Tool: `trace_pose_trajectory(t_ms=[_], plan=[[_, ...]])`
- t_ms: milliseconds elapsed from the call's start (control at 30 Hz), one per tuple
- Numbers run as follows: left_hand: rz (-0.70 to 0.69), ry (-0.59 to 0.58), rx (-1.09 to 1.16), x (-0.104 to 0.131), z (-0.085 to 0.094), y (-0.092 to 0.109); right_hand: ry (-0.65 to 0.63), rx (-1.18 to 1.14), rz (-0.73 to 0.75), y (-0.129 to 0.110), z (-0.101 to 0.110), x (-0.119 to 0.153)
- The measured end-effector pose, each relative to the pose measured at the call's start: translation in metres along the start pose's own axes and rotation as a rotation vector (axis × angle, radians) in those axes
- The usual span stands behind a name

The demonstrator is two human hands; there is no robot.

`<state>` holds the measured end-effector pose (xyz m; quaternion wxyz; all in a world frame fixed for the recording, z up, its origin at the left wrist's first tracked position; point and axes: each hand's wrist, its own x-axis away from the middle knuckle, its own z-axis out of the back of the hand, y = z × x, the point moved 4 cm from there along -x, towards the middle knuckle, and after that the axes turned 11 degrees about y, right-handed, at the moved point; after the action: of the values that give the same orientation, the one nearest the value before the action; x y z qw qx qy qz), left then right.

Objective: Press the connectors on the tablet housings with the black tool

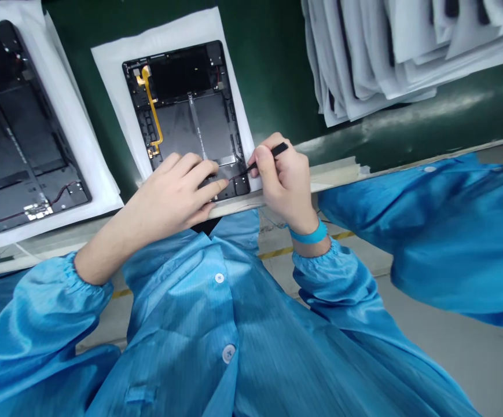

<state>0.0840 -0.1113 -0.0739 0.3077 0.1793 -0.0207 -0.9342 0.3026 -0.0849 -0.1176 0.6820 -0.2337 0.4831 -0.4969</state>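
An opened tablet lies on a white sheet, its inner parts and batteries facing up. A yellow flex cable runs down its left side. My left hand rests over the tablet's near edge, fingers apart and lying on its lower part; what is beneath them is hidden. In my right hand, a pair of slim black tweezers is pinched between thumb and fingers. The thin tip points left into the tablet's near right corner, close to my left fingertips. A small thin wire there is hard to make out.
Another opened tablet lies on white sheets at the left. Many white foam sleeves stand in a row at the back right of the green bench. A person's blue sleeve is close on my right. The bench edge runs below my hands.
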Motion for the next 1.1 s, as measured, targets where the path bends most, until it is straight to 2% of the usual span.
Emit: trace_pose_trajectory(t_ms=[233, 333, 433, 500, 567, 600, 633, 700, 733, 800, 833, 900, 1000, 1100], plan=[[-0.059, 0.024, -0.077, -0.005, -0.004, -0.001, -0.017, 0.004, 0.066, -0.002, -0.003, -0.001], [-0.051, -0.015, -0.07, -0.005, -0.003, 0.004, -0.008, -0.023, 0.003, -0.001, -0.002, -0.001], [0.004, -0.089, -0.069, -0.007, 0.01, 0.003, 0.075, -0.12, -0.127, -0.006, 0.005, 0.003], [0.082, -0.1, -0.034, -0.011, 0.025, -0.013, 0.155, -0.281, -0.216, -0.017, 0.012, 0.011], [0.186, -0.075, 0.011, -0.02, 0.038, -0.047, 0.208, -0.516, -0.313, -0.032, 0.015, 0.024], [0.242, -0.057, 0.024, -0.025, 0.042, -0.07, 0.187, -0.649, -0.371, -0.04, 0.013, 0.033], [0.294, -0.042, 0.024, -0.031, 0.045, -0.095, 0.115, -0.754, -0.446, -0.049, 0.008, 0.044], [0.413, -0.086, -0.026, -0.041, 0.046, -0.145, -0.159, -0.905, -0.632, -0.064, -0.011, 0.069], [0.483, -0.158, -0.052, -0.044, 0.044, -0.167, -0.28, -0.938, -0.746, -0.069, -0.021, 0.083], [0.639, -0.3, -0.068, -0.05, 0.041, -0.199, -0.427, -0.937, -0.784, -0.077, -0.039, 0.105], [0.7, -0.345, -0.067, -0.053, 0.041, -0.208, -0.456, -0.919, -0.82, -0.078, -0.047, 0.113], [0.778, -0.389, -0.051, -0.059, 0.041, -0.213, -0.449, -0.882, -0.924, -0.075, -0.058, 0.125], [0.827, -0.42, -0.002, -0.064, 0.044, -0.204, -0.366, -0.877, -1.06, -0.07, -0.062, 0.128], [0.85, -0.447, 0.108, -0.06, 0.048, -0.188, -0.213, -0.884, -1.122, -0.063, -0.054, 0.123]])
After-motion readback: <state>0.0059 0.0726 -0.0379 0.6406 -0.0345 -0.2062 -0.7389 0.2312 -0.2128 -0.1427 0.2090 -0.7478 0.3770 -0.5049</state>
